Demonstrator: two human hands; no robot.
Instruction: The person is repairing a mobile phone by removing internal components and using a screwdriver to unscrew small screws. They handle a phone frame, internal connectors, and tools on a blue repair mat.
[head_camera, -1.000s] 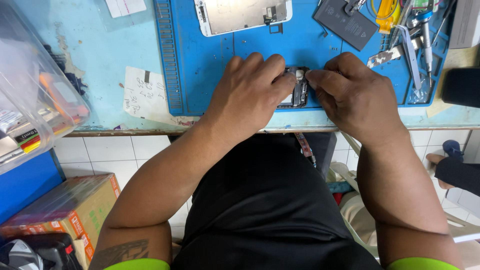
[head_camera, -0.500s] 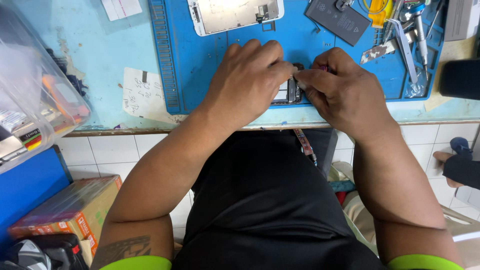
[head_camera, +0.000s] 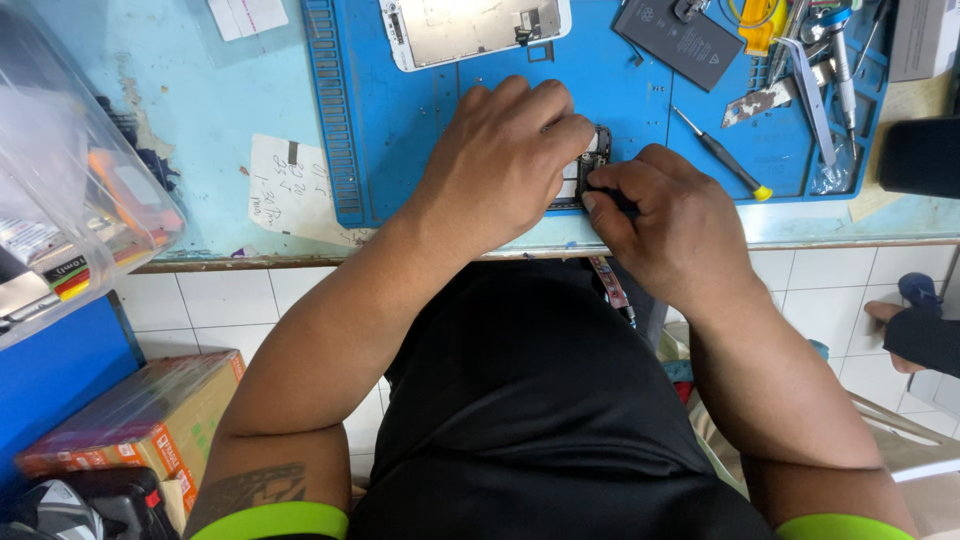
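- Two bare hands worked over one small dark phone part lying on the blue work mat, near the mat's 6 o'clock edge.
- Counted on the mat: one opened white phone shell at 12 o'clock, one flat black battery at about 1 o'clock, one screwdriver with a yellow end at 3 o'clock of the hands, and one pair of metal tweezers further out towards 2 o'clock.
- One scrap of paper with handwriting lay off the mat at 9 o'clock.
- The left hand lay palm down, fingers curled and pressed together over the part, covering most of it; the fingertips touched its 9 o'clock side and steadied it.
- The right hand came in from 4 o'clock, knuckles up, thumb and forefinger pinched shut against the part's lower edge; whether a tool sat in that pinch could not be told.
- Both forearms angled inward from the body, elbows wide.
- The part showed only as a narrow dark frame with pale and metallic bits inside, between the two hands.
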